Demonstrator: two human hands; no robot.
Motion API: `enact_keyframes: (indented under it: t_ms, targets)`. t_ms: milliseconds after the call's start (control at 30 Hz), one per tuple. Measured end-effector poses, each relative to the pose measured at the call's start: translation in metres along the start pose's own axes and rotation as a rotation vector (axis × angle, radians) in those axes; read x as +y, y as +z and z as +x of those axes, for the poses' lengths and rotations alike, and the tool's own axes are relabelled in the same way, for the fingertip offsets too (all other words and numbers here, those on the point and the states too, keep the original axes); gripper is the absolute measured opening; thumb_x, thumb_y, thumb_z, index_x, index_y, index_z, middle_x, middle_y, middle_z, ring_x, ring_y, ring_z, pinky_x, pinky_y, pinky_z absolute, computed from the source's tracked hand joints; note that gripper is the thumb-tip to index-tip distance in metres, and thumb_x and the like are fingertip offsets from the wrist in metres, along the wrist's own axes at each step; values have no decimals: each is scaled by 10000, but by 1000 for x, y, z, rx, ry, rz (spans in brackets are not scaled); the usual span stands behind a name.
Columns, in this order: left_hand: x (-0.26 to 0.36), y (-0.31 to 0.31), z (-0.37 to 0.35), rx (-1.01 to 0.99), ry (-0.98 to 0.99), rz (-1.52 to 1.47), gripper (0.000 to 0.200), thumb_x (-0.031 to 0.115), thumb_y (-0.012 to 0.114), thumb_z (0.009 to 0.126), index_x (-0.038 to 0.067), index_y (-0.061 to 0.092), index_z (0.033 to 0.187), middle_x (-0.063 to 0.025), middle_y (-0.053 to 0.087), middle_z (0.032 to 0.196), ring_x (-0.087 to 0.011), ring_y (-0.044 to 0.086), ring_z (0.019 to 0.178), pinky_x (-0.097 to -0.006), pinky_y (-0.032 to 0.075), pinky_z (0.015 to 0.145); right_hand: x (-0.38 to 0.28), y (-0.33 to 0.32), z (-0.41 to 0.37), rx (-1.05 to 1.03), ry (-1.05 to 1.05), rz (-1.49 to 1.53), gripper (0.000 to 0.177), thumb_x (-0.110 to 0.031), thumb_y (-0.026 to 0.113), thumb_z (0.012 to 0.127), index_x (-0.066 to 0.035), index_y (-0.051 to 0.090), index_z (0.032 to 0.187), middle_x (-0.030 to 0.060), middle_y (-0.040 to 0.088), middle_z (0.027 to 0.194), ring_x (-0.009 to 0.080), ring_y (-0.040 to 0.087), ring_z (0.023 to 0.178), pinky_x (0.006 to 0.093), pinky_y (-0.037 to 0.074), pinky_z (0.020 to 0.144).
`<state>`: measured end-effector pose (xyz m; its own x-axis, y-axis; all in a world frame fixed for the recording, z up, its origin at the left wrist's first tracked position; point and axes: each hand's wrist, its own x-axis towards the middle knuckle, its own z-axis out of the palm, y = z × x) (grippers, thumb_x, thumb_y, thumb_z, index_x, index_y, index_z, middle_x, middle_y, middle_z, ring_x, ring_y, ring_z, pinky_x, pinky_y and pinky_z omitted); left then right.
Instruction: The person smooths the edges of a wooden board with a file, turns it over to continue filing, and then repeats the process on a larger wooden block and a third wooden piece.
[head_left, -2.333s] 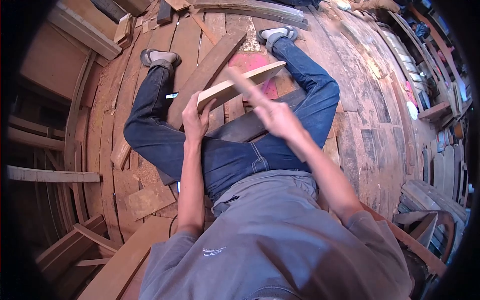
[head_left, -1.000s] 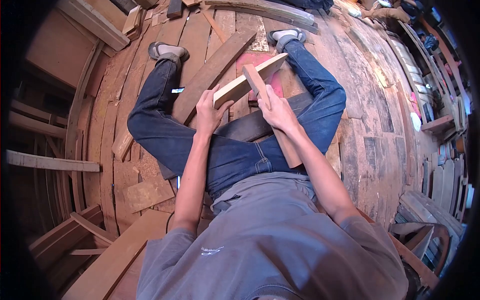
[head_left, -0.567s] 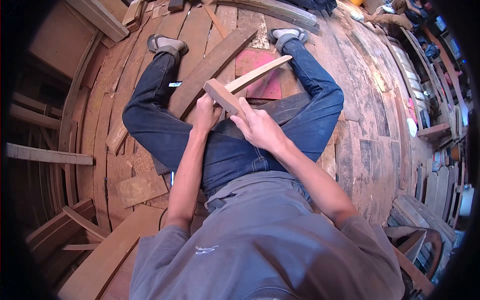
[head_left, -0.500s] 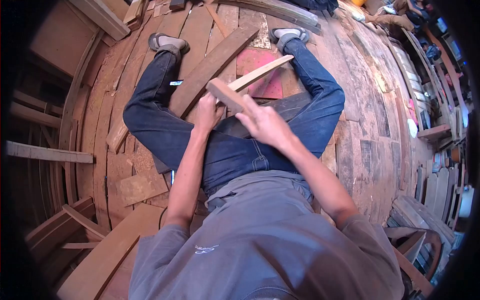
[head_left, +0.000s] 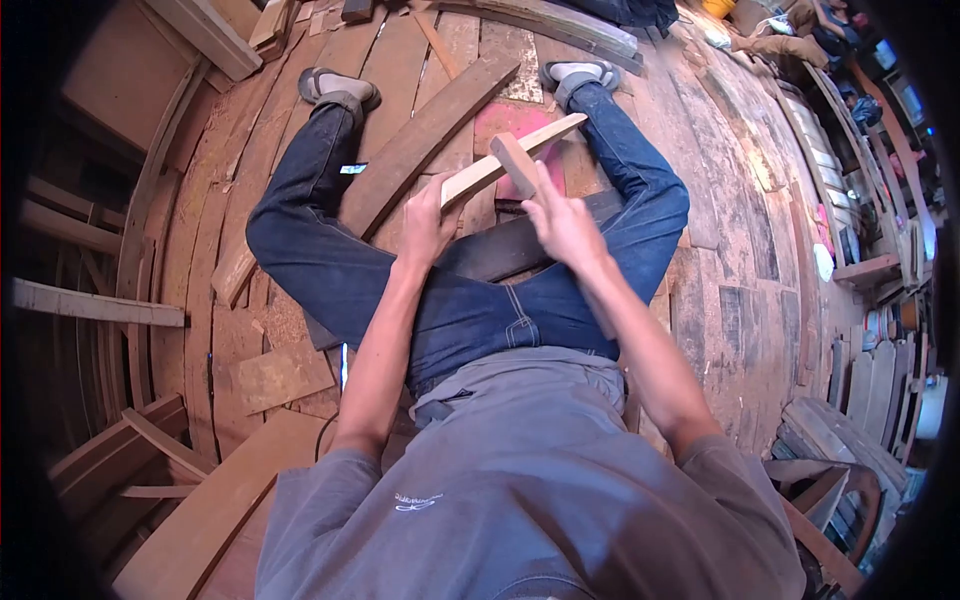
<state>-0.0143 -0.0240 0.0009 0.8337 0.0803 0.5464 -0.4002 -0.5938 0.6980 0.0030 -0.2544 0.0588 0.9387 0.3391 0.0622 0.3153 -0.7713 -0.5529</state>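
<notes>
So the left hand (head_left: 428,225) has its fingers wrapped round the near end of a pale board (head_left: 475,180), and the right hand (head_left: 568,228) is gripping a brownish wood block (head_left: 514,163). The board's held up over the floor (head_left: 700,150), between the legs, well in from the floor's left edge. Its long axis runs forward and rightward from the left hand, far tip over by the right shin. The block points forward and a bit left out of the right hand, so it crosses the board around the middle, and the right hand's the nearer one to that crossing. Can't tell if they're actually pressed together. There's a long brown plank (head_left: 430,145) on the floor just beyond, slanting roughly the same way as the board.
</notes>
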Motion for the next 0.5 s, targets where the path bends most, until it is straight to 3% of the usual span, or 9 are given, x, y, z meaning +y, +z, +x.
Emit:
enact_keyframes:
  t_ms: [67,100,133,200,233,267,333,433,500]
  targets:
    - [-4,3,-4,35,-34,5,435,-6,730,806,5,613,1225,-258,702,1058,-430,689,1006,-455,550,835,-30,10,-14,-5,-74,60,671,-233,625,985,-25,322,1546,329,683,869,497,691,806,553,561,720]
    - [-4,1,-5,38,-78,3,422,-17,723,793,-12,612,1200,-263,706,1011,-429,703,960,-456,556,804,-40,24,-26,32,-275,116,677,-232,626,985,1,317,1540,346,671,859,505,683,808,555,557,728]
    - [-9,0,-7,9,-92,-2,415,-17,723,792,-15,613,1192,-263,707,1001,-428,705,948,-456,557,796,-48,27,-37,37,-365,59,674,-294,600,992,-45,316,1551,312,670,758,488,691,734,579,562,652]
    - [-19,-1,-13,-49,-117,-8,401,-18,722,790,-22,614,1177,-265,708,982,-426,710,925,-455,560,779,-41,16,-30,-10,-366,12,669,-312,602,994,-68,325,1552,313,678,783,484,696,761,573,572,683]
    - [-2,-1,-7,17,-120,10,381,21,748,816,-17,622,1173,-264,709,984,-413,713,936,-448,562,786,-31,11,-21,-41,-247,-11,660,-320,598,996,-82,332,1551,305,687,801,483,699,773,574,574,691]
    - [0,2,-3,78,7,12,349,85,765,859,-8,626,1165,-246,725,990,-373,739,910,-404,575,766,-16,6,-10,-72,-129,-36,651,-328,595,999,-96,338,1551,298,695,819,482,701,784,576,576,699]
    - [1,4,-2,70,-19,25,341,108,766,873,-5,631,1165,-242,729,988,-376,738,925,-407,577,776,10,3,10,32,-163,-1,666,-353,572,1005,-107,294,1558,293,696,801,491,699,764,592,573,648]
    - [3,6,-1,93,-71,-9,376,68,775,836,-1,629,1176,-248,716,1009,-416,711,955,-442,565,796,-27,17,-11,-5,-15,22,668,-304,603,987,-54,324,1541,314,687,805,505,691,768,585,570,679]
    - [-4,5,-7,37,-106,12,382,51,763,827,-10,624,1178,-257,713,997,-426,706,951,-454,563,797,-34,23,-31,15,-227,83,661,-311,611,983,-39,352,1527,323,677,791,503,689,758,584,569,690]
